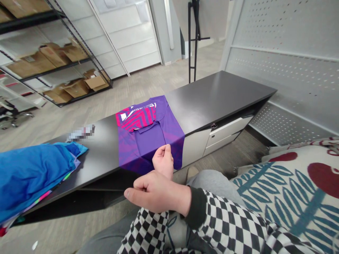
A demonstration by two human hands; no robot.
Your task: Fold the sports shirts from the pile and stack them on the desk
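A purple shirt [150, 139] with a pink and white print is spread over the dark bench, its lower part hanging over the front edge. My left hand [162, 160] is closed in a pinch on the shirt's cloth near that edge. Crossing over my left forearm, my right hand [156, 194] is closer to me, with its fingers curled and its thumb toward the left. The inside of that hand is hidden, so I cannot tell what it holds, if anything. Both sleeves are black and white checked.
The long dark bench [212, 95] has white drawers [225, 132] below. On its left end lies a pile of blue clothing [34, 176], with a blurred small item [81, 133] behind. Shelves with cardboard boxes [76, 88] stand back left. A patterned cover [291, 187] is at right.
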